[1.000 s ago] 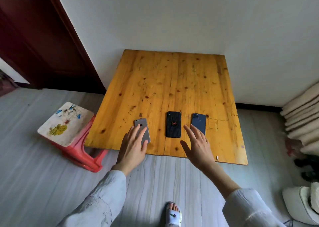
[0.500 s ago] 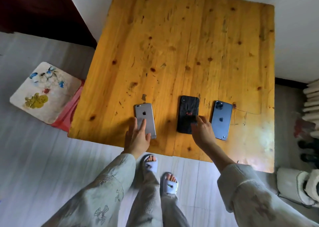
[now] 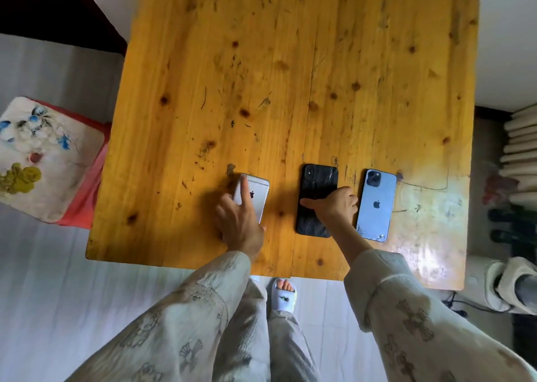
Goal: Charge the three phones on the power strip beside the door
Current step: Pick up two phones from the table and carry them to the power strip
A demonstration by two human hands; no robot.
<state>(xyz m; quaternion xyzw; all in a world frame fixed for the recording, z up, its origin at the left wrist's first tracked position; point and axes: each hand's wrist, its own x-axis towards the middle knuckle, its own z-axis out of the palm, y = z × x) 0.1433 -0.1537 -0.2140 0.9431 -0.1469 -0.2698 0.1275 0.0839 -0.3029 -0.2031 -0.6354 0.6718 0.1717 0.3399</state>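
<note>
Now pickup step: left hand [image 3: 239, 224] fingers [image 3: 244, 188] curl round silver phone [image 3: 255, 194]; right hand [image 3: 337, 207] fingers pinch black phone [image 3: 316, 184]; blue phone [image 3: 376, 204] just beside. Next: lift off worktop [image 3: 290, 62].

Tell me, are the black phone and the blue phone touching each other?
Apart. In the head view, a strip of bare wooden table shows between the black phone and the blue phone, though the right hand covers part of that gap.
</note>
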